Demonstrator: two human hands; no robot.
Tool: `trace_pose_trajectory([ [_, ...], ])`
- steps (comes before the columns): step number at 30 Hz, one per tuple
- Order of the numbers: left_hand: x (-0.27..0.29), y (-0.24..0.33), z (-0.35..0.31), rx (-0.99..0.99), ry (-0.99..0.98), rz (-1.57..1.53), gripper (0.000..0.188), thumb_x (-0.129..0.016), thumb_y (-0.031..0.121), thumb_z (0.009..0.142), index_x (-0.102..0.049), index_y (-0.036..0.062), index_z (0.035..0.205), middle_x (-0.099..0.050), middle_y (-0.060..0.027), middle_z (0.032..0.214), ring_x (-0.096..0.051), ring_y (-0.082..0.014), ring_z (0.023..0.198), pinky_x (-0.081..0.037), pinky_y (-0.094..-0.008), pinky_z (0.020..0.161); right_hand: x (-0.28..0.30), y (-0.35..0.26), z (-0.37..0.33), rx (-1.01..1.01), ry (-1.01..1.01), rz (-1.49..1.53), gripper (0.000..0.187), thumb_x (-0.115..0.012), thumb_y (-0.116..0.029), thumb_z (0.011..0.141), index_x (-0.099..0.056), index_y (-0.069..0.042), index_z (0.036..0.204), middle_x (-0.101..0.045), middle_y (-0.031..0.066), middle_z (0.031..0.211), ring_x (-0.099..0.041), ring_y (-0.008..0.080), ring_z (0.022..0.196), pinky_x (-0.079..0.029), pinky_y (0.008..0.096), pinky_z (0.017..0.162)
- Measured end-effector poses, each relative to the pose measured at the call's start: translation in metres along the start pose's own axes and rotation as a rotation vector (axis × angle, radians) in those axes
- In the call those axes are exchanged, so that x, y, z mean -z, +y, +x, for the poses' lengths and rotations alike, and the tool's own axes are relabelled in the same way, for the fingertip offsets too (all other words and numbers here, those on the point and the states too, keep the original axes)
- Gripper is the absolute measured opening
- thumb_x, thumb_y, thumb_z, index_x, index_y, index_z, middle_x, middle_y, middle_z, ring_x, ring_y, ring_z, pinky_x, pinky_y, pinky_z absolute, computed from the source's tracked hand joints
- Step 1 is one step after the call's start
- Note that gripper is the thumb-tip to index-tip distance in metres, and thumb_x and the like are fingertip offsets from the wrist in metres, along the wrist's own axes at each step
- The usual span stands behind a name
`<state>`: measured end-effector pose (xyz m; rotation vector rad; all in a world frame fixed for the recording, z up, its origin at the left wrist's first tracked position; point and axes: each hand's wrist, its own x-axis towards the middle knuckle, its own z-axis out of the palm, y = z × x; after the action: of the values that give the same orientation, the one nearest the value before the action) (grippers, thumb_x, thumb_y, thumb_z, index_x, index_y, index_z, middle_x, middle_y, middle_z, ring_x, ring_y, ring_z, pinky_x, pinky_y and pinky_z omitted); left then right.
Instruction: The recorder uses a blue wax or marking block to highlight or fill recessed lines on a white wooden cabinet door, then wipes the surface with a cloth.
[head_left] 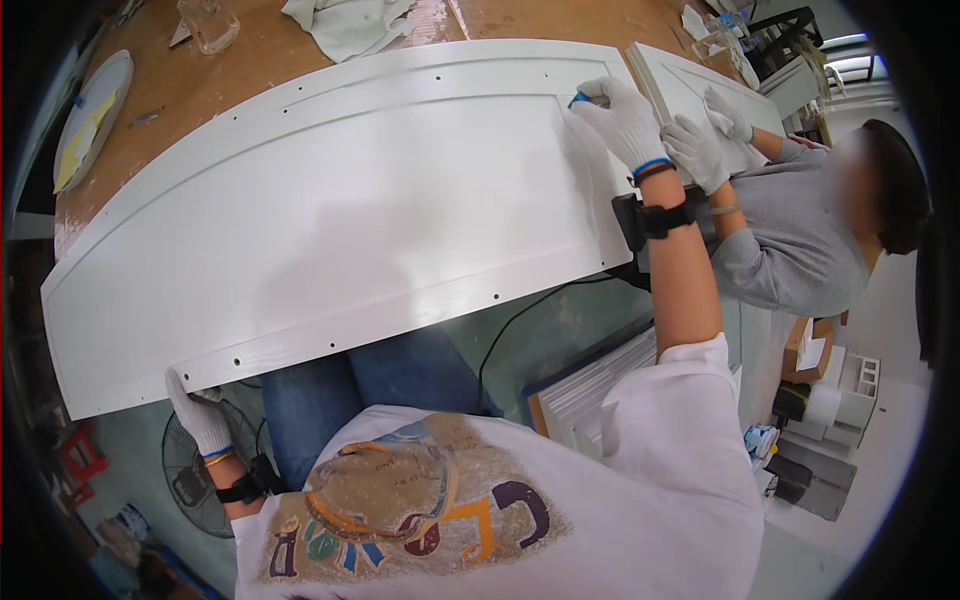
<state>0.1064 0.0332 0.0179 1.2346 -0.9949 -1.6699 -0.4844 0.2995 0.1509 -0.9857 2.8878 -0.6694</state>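
Note:
A long white door-like panel [470,190] lies before me, with a recessed border and small dark holes along its edges. My right hand [622,122], in a white knit glove, is at the panel's far right corner. Its fingers are pinched on a small blue object [578,99], mostly hidden, so its kind does not show. At the near left, my gloved left hand [202,415] grips the panel's edge, thumb at the rim and fingers partly hidden underneath.
On the right a co-worker [800,220] in white gloves handles another white panel [700,100]. The brown table [260,60] holds a white cloth [350,25], a clear cup [210,25] and an oval tray [95,120]. A fan [190,470] and stacked panels [600,390] stand below.

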Motion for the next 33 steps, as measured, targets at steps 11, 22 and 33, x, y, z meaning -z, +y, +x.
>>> trace_pose_trajectory([
  [11, -0.006, 0.003, -0.003, -0.021, 0.019, 0.038, 0.027, -0.041, 0.035, 0.1, -0.049, 0.0126, 0.089, -0.042, 0.0037, 0.056, -0.036, -0.0061, 0.045, -0.026, -0.0217, 0.042, -0.021, -0.013, 0.03, 0.017, -0.017, -0.258, 0.027, -0.06, -0.027, 0.078, -0.067, -0.011, 0.099, -0.068, 0.0119, 0.097, -0.064, 0.0297, 0.092, -0.05, 0.0374, 0.082],
  [22, -0.014, 0.004, -0.007, 0.006, 0.148, -0.003, 0.024, -0.045, 0.035, 0.099, -0.05, 0.0133, 0.091, -0.042, 0.0039, 0.057, -0.036, -0.0064, 0.045, -0.026, -0.0215, 0.042, -0.014, -0.022, 0.028, 0.019, 0.035, -0.243, 0.026, -0.061, -0.024, 0.077, -0.069, -0.009, 0.097, -0.069, 0.0124, 0.092, -0.066, 0.0268, 0.09, -0.05, 0.0343, 0.082],
  [33, -0.011, 0.001, -0.003, 0.01, 0.156, -0.036, 0.023, -0.045, 0.034, 0.099, -0.052, 0.013, 0.092, -0.045, 0.0033, 0.06, -0.037, -0.0066, 0.047, -0.027, -0.0221, 0.043, -0.007, -0.012, 0.029, 0.058, -0.055, -0.064, 0.026, -0.061, -0.019, 0.076, -0.069, -0.007, 0.098, -0.069, 0.0124, 0.092, -0.066, 0.0238, 0.088, -0.05, 0.0305, 0.082],
])
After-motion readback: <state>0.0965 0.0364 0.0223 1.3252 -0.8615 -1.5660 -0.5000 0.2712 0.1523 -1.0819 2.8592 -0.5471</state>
